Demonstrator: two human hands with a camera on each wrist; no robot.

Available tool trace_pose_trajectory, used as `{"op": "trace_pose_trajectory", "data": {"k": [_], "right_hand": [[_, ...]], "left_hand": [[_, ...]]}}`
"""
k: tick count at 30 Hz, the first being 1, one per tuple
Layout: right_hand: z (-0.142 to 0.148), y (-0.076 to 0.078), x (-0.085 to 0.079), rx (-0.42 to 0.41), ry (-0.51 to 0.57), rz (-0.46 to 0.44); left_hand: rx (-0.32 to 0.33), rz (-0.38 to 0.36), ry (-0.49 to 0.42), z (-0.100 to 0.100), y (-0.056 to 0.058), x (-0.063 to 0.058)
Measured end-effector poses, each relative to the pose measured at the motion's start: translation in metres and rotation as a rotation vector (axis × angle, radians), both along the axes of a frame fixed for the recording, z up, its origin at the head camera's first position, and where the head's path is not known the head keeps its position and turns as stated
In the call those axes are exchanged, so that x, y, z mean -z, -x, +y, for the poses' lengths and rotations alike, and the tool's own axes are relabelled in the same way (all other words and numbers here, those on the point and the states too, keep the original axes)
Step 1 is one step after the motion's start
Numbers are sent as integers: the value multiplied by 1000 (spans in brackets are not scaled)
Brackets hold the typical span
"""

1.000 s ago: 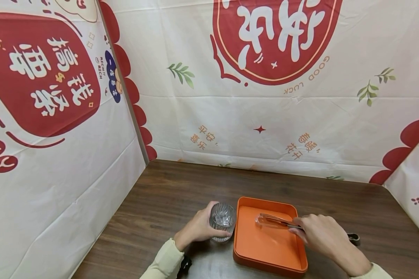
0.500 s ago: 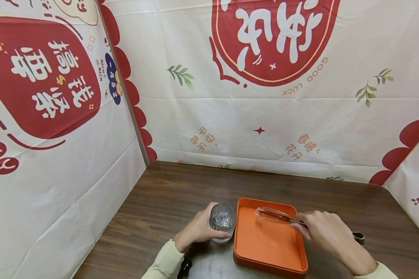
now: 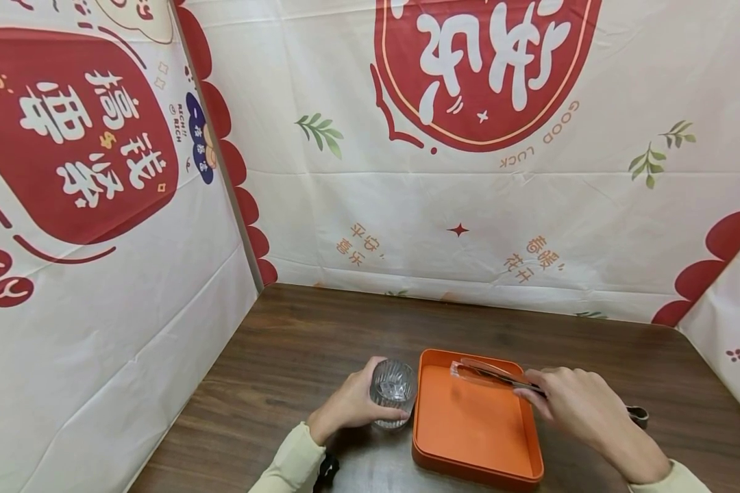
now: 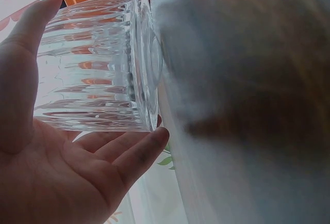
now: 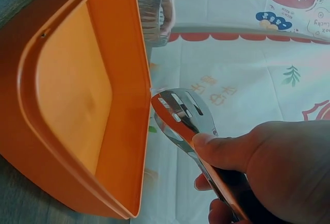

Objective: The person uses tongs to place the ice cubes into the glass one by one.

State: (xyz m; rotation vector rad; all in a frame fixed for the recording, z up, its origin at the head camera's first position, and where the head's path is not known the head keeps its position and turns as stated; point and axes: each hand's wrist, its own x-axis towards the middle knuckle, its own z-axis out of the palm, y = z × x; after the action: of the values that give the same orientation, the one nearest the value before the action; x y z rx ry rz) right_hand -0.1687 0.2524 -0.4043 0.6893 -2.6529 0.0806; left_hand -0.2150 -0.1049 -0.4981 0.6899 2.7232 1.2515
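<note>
My left hand grips a clear ribbed glass, thumb on the near side and fingers round the far side. In the left wrist view the glass lies between the thumb and the spread fingers, its base close to the tabletop. My right hand holds metal tongs with slotted heads, pointing left over the back part of an orange tray. The right wrist view shows the tong heads slightly apart, above the tray's rim, with thumb and fingers wrapped around the handle.
The tray stands right beside the glass on a dark wood table. Printed white cloths hang behind and along the left side. A small black item shows by the left wrist.
The tongs have shifted toward the back edge of the tray and lifted a little, as my right hand moved slightly right and away. The left hand and glass have stayed put.
</note>
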Motion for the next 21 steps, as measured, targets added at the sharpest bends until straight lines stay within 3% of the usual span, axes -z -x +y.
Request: {"op": "trace_pose_trajectory", "data": {"k": [21], "right_hand": [[-1,-2,-3,20,14,-29]], "left_hand": [[-8,-16,-1,1,1,0]]}}
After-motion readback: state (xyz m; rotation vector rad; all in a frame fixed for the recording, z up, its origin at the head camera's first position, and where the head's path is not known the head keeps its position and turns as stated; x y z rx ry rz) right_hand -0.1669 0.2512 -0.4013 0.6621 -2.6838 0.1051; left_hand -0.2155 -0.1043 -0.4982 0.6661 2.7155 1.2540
